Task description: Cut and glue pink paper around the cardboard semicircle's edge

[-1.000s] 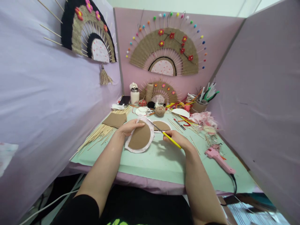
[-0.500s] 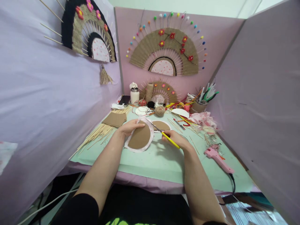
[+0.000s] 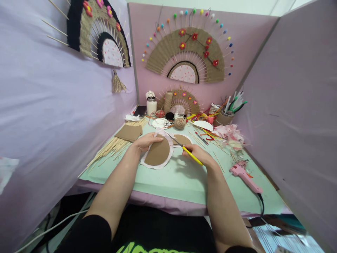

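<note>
My left hand is closed on the upper left of a half-round cardboard piece, its thumb lying on the brown face. A pale fabric border shows around the curved edge of that piece. In my right hand is a pair of scissors with yellow handles. Their blades point up and left, with the tips at the fabric border near its top; whether they touch it I cannot tell. Behind the blades, a second half-round cardboard piece with a white border lies on the table.
Thin wooden sticks and a cardboard offcut lie left. A pink glue gun with a cord rests right, near crumpled fabric. Behind stand a white bottle, a twine ball and a tool pot.
The view has shifted slightly. Both hands, the cardboard piece and the scissors hold nearly the same positions, with the blades still at the fabric border.
</note>
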The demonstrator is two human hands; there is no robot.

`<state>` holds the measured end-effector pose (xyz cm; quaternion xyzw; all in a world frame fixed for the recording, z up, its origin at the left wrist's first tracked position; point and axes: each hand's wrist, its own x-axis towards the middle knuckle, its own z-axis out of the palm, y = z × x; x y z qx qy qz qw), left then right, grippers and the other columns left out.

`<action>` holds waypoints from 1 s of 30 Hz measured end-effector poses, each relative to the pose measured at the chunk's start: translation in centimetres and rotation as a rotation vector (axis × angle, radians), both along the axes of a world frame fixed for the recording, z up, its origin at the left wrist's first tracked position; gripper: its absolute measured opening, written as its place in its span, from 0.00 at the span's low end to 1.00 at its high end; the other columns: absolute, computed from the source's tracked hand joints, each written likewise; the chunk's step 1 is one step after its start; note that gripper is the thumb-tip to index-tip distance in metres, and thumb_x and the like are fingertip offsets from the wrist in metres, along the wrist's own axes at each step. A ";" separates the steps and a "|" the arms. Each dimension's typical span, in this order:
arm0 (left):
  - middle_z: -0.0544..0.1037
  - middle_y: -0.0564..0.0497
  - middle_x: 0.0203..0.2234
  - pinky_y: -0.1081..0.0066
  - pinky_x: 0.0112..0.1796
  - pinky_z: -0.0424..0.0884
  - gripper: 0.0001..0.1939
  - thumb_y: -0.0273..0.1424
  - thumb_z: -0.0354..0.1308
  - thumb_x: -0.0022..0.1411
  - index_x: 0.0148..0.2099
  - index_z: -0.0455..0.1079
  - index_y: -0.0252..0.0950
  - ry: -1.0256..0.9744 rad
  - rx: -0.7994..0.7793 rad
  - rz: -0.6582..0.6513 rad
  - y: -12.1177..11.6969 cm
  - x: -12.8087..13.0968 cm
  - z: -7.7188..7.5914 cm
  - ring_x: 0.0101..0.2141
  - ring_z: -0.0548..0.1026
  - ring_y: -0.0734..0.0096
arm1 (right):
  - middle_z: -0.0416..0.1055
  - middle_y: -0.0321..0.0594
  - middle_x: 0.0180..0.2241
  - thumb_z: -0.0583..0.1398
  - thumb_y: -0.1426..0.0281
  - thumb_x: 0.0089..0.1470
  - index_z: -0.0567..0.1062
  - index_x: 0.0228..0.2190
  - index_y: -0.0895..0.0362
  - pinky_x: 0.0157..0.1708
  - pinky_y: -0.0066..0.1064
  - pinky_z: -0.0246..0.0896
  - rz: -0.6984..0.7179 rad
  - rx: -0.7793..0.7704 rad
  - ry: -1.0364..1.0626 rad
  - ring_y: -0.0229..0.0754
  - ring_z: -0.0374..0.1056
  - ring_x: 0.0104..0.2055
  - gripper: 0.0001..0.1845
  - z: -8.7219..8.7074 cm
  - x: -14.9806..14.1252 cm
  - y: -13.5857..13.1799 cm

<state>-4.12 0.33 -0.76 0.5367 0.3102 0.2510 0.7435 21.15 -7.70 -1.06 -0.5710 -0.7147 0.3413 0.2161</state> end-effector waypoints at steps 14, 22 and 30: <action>0.79 0.45 0.31 0.71 0.34 0.70 0.14 0.32 0.65 0.50 0.38 0.72 0.31 -0.050 -0.029 0.001 0.3 0.0 -0.3 0.31 0.76 0.68 | 0.59 0.31 0.21 0.57 0.59 0.44 0.67 0.23 0.59 0.22 0.25 0.44 0.003 0.009 0.023 0.32 0.53 0.23 0.14 -0.3 0.1 0.2; 0.79 0.45 0.30 0.72 0.31 0.70 0.14 0.34 0.65 0.50 0.37 0.72 0.30 -0.077 -0.062 -0.012 0.0 0.1 -0.1 0.29 0.76 0.69 | 0.59 0.31 0.20 0.57 0.59 0.44 0.69 0.23 0.59 0.23 0.26 0.45 -0.003 0.032 -0.022 0.33 0.52 0.24 0.14 0.2 -0.1 0.0; 0.79 0.44 0.30 0.71 0.32 0.70 0.14 0.33 0.65 0.50 0.37 0.72 0.29 -0.093 -0.097 0.005 0.0 0.2 -0.3 0.29 0.77 0.68 | 0.59 0.31 0.21 0.57 0.59 0.44 0.67 0.23 0.58 0.22 0.25 0.44 -0.017 0.004 0.001 0.33 0.53 0.23 0.14 -0.2 0.0 0.0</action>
